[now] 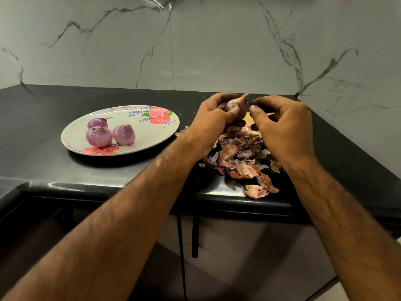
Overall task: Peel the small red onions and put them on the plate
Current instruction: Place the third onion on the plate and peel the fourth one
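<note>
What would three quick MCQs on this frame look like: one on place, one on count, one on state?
1. Where does the peel pile lie, relative to the plate?
A. On it
B. On the countertop, to its right
C. On the countertop, to its left

2. How many peeled onions lie on the plate?
A. One
B. Five
C. Three

3. What is the state of the unpeeled onion at the left hand?
A. Gripped, clear of the plate
B. Lying loose on the countertop
C. Resting on the plate

Key:
1 B, the skins are heaped on the black top beyond the plate's right rim.
2 C, three purple bulbs sit together on its left half.
3 A, the fingers curl round it and its tip points up.
</note>
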